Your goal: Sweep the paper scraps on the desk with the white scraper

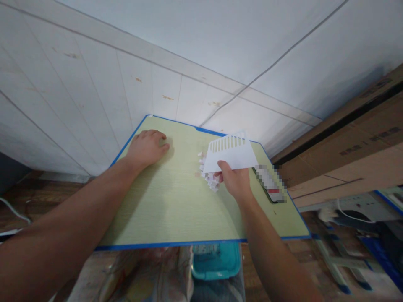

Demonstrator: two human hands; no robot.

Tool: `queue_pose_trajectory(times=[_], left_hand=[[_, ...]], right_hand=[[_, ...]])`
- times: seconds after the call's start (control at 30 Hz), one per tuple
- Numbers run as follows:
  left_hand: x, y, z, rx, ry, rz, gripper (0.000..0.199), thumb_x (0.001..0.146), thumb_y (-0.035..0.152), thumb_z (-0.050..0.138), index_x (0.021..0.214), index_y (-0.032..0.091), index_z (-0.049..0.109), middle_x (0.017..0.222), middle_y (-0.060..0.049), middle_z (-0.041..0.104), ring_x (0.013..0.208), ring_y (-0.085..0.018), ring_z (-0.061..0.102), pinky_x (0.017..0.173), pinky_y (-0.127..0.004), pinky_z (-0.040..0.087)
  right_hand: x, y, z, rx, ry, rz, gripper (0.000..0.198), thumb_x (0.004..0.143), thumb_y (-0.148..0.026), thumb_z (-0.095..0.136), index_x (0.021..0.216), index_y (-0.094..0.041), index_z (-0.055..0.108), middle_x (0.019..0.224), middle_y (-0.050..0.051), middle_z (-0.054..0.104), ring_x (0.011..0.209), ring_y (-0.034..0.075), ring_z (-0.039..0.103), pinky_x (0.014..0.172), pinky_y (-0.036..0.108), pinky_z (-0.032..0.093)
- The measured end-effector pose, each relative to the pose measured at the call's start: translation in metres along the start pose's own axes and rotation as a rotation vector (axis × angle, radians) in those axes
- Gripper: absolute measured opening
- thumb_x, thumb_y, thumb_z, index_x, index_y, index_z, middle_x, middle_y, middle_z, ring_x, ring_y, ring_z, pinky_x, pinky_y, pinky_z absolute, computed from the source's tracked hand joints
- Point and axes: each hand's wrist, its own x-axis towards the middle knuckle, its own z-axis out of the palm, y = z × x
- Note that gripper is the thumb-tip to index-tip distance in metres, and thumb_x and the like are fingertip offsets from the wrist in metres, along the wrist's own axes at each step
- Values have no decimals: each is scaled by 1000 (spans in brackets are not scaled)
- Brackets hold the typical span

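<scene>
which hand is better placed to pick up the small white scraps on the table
Probably the left hand: it appears to hold nothing, over the left side of the pale green, blue-edged tabletop. The right hand is nearer the small white scraps, but it holds the white slotted sheet.

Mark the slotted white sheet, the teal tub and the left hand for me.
Slotted white sheet (233,156), head view: its uncut middle.
Teal tub (217,275), head view: its near rim.
Left hand (146,147), head view: the back of the hand.
</scene>
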Motion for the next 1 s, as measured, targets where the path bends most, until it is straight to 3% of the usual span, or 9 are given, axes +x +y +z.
queue_pose_trajectory(times=[0.27, 0.57, 0.87, 1.0], left_hand=[[1, 0, 1, -14, 13, 0, 56, 106, 50, 54, 146, 24, 83, 166, -15, 78, 160, -41, 66, 135, -55, 50], [1, 0, 2, -30, 18, -11, 59, 107, 52, 52, 147, 21, 83, 166, -18, 77, 161, -42, 65, 136, -57, 48], [2, -1, 2, -17, 18, 1, 56, 107, 51, 54, 144, 22, 83, 165, -17, 78, 159, -42, 66, 135, -56, 50], [3, -2, 3, -15, 20, -2, 55, 105, 50, 55, 143, 23, 84, 165, -16, 79, 158, -41, 67, 136, -56, 50]], right_hand=[[-3, 1, 11, -31, -115, -21, 28, 93, -53, 74, 80, -28, 75, 67, 6, 81, 55, 23, 72, 53, 33, 62], [5, 13, 32, -22, -171, -83, 30, 99, -58, 75, 94, -28, 76, 79, 5, 86, 51, 19, 68, 52, 32, 58], [-16, 10, 19, -25, -197, -65, 30, 98, -56, 75, 87, -28, 75, 79, 6, 88, 50, 19, 68, 52, 32, 61], [-33, 10, 11, -48, -197, -11, 35, 97, -60, 76, 82, -29, 75, 72, 5, 84, 52, 21, 71, 59, 35, 66]])
